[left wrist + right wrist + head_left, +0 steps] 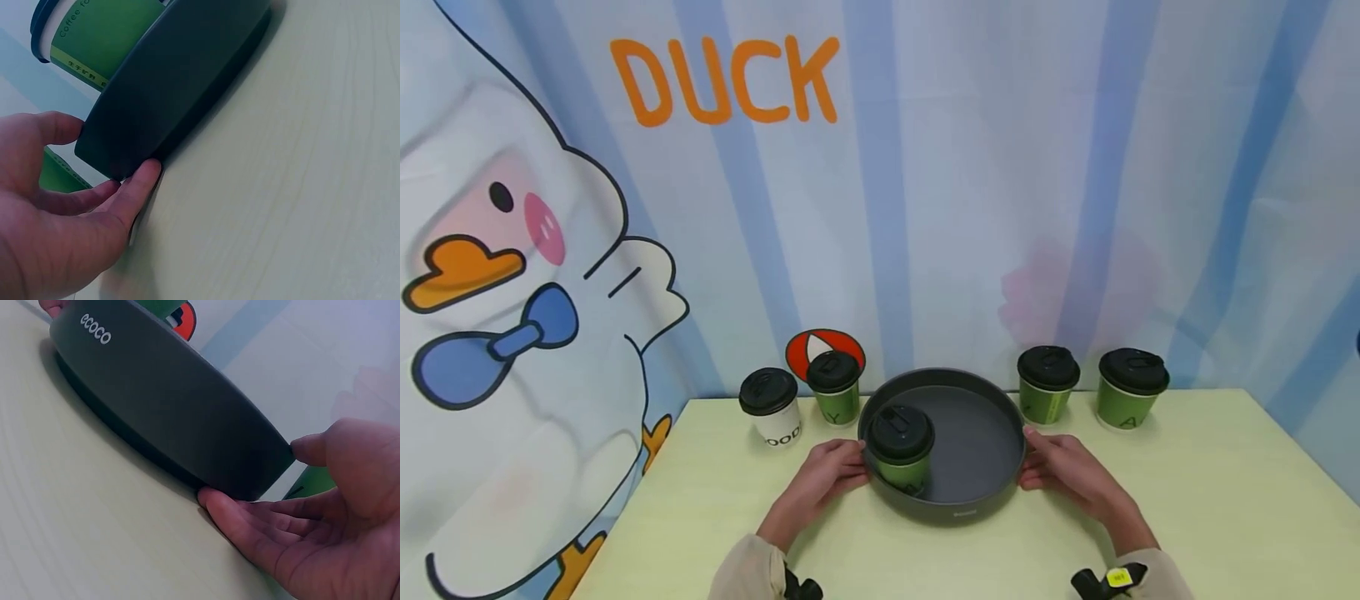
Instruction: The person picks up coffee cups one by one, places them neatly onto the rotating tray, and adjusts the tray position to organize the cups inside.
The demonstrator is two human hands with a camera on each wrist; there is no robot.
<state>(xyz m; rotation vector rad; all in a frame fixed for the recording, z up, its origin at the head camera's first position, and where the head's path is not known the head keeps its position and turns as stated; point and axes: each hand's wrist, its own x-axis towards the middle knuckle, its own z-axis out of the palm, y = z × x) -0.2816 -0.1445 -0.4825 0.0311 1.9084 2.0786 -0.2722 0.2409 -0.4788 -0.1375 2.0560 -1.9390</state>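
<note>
Across the pale table (955,562) from me, two hands are steadying a round dark tray (981,442), one at each side. The left hand (824,479) is pinching the tray's wall, its thumb pressing at the rim and its fingertips tucking under the bottom edge. The right hand (1072,479) is mirroring that pinch on the opposite side, so the weight is probably being shared and the tray kept level. Whether its base is resting on the table or hanging just above, I cannot tell.

Inside the tray, a green cup (904,477) with a black lid is standing upright, sitting over toward the left wall; that side is likely bearing more of the load, a good reason for using both hands.

Behind, the other lidded cups are standing in two pairs: a white cup (780,424) and a green one marked Y (839,407) to the left, two more green cups (1126,408) to the right, leaving the middle to the tray.
</note>
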